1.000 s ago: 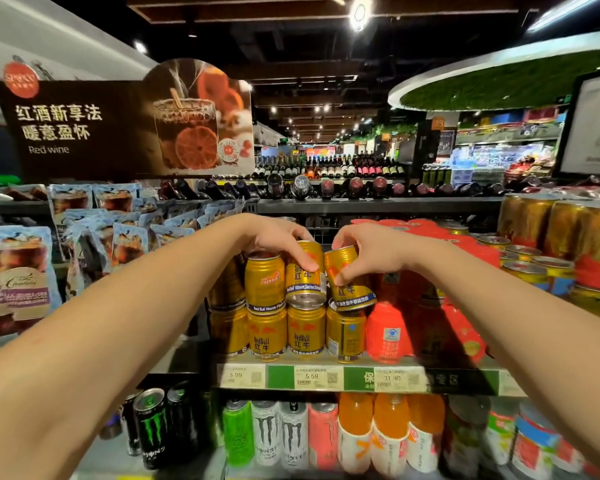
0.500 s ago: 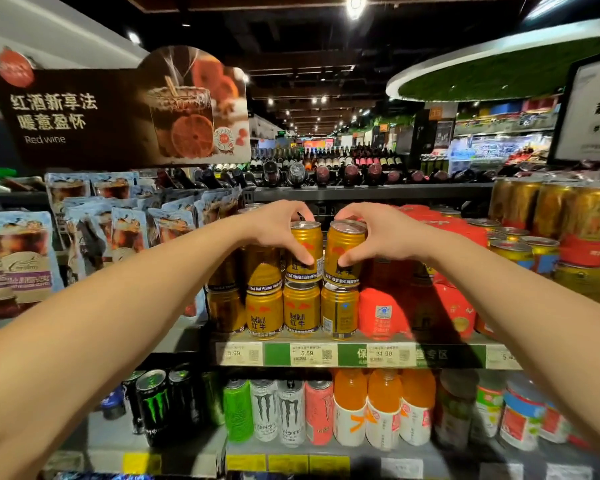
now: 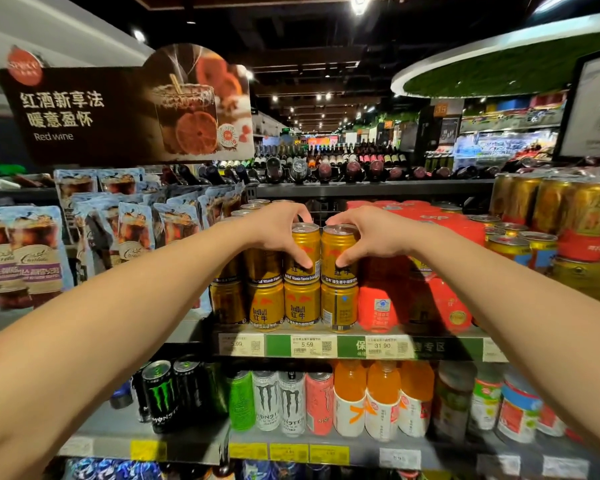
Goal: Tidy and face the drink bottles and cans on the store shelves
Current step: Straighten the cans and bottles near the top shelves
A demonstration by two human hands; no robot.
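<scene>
Both hands, left hand [image 3: 278,233] and right hand [image 3: 368,237], each gripped an upright gold Red Bull can: left gold can [image 3: 305,249], right gold can [image 3: 338,252], touching, stacked on the lower gold cans [image 3: 302,304].

- Dim store, dark ceiling dotted with small bright spotlights [image 3: 359,1] that flare white
- Shelf fronts evenly lit; can tops glint
- Wide-angle bending stretches the forearms and edges
- Distant aisle soft, slightly blurred

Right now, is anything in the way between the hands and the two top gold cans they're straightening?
Nothing visible. The left hand already grips the left upper gold Red Bull can, and the right hand grips the right upper gold can.
</scene>
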